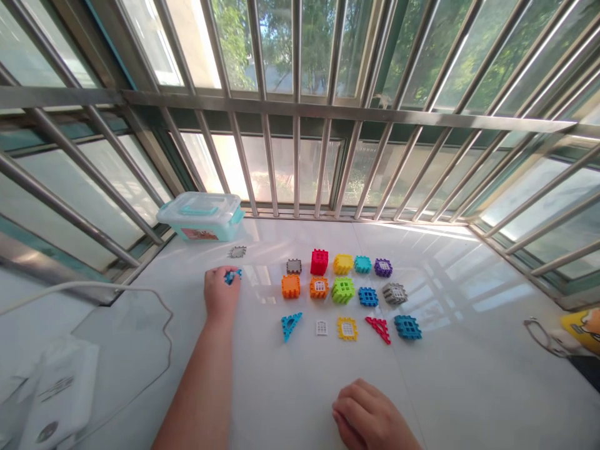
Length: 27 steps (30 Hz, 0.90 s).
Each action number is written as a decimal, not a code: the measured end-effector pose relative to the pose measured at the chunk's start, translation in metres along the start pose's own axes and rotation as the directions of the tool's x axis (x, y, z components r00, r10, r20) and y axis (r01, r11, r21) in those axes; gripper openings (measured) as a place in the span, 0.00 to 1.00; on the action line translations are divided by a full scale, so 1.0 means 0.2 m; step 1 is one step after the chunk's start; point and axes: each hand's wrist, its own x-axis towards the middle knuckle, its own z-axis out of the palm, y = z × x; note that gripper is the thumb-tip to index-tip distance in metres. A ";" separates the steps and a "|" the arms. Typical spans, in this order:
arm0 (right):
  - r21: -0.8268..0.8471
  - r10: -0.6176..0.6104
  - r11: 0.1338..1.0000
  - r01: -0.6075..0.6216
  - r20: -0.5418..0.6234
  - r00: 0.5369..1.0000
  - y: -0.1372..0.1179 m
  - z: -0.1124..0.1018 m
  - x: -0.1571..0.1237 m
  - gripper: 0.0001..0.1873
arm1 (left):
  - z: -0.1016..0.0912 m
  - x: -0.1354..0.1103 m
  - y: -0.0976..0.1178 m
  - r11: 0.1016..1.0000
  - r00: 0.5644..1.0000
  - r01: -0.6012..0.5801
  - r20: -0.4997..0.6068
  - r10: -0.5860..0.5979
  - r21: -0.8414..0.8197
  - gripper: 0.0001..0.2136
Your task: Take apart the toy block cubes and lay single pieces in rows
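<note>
My left hand (222,294) reaches to the left side of the white surface, its fingers closed on a small blue building block piece (233,275). Just beyond it lies a flat grey block panel (238,252). My right hand (372,415) rests near the front with its fingers curled in, and nothing shows in them. Interlocking blocks stand in rows to the right of my left hand, among them an orange block (290,287), a red block (319,262), a green block (343,290), a blue triangle (291,326) and a white window piece (321,328).
A lidded clear-and-teal plastic box (201,217) stands at the back left by the metal bars (300,112). A white cable (171,331) and a white device (60,394) lie at left. Glasses (544,337) and a yellow object (584,329) are at far right.
</note>
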 end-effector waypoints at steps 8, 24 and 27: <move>0.086 0.173 0.982 -0.168 -0.053 0.983 -0.04 -0.02 0.08 0.08 | 0.03 -0.09 0.23 0.582 0.962 0.266 0.177 -0.206 -0.768 0.10; 0.854 0.752 0.198 -0.481 0.182 0.633 -0.03 0.16 0.77 0.25 | -0.03 -0.31 0.46 0.282 0.535 0.744 0.793 0.291 -0.605 0.20; 0.856 0.783 0.213 -0.471 0.138 0.606 -0.01 0.15 0.72 0.28 | -0.03 -0.30 0.43 0.293 0.428 0.787 0.822 0.376 -0.543 0.18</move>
